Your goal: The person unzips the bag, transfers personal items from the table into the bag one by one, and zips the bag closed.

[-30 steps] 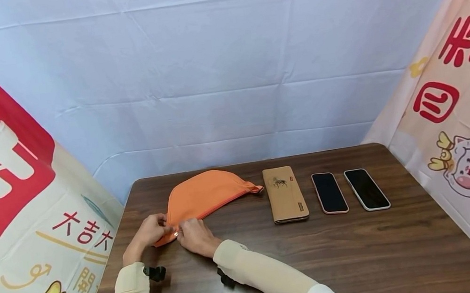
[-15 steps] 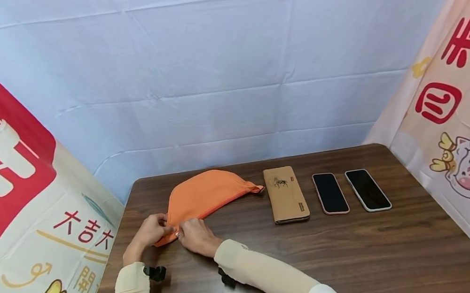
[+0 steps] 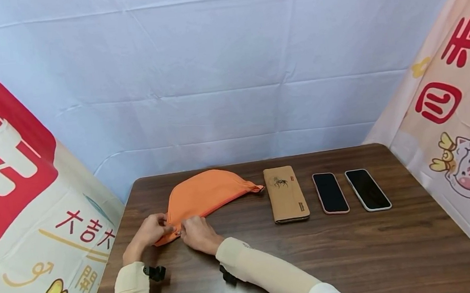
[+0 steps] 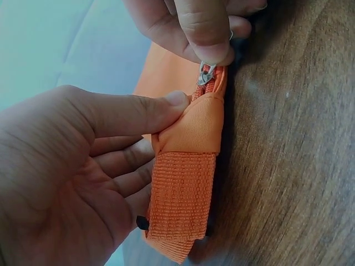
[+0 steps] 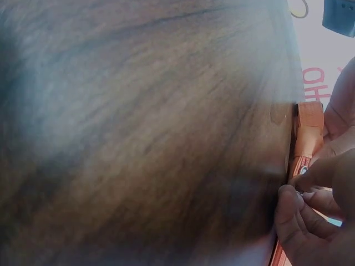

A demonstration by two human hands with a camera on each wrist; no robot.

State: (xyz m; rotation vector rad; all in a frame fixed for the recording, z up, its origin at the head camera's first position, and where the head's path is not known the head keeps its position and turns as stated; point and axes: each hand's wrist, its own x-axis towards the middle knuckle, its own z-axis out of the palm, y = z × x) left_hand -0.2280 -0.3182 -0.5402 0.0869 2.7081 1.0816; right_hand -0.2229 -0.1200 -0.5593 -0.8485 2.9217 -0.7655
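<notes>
An orange half-moon fabric pouch (image 3: 207, 191) lies on the left of the table, its zipper along the near edge. At the pouch's near-left end, my left hand (image 3: 151, 231) pinches the corner between thumb and fingers, just above a folded webbing loop (image 4: 182, 194). Thumb and fingers of my right hand (image 3: 198, 235) pinch the pull of the silver zipper slider (image 4: 206, 75), a short way from that corner. In the right wrist view, the right fingertips partly cover the slider and the red zipper tape runs beneath them.
Right of the pouch lies a tan wallet (image 3: 285, 193) with a horse print. Beyond it are a pink-edged phone (image 3: 330, 193) and a white-edged phone (image 3: 367, 189), on the dark wooden table (image 3: 356, 257). A pale cloth (image 3: 228, 71) hangs behind the table.
My right hand has shifted slightly right along the zipper, and the silver slider has moved with it, away from the left corner. My left hand keeps its hold in the same place.
</notes>
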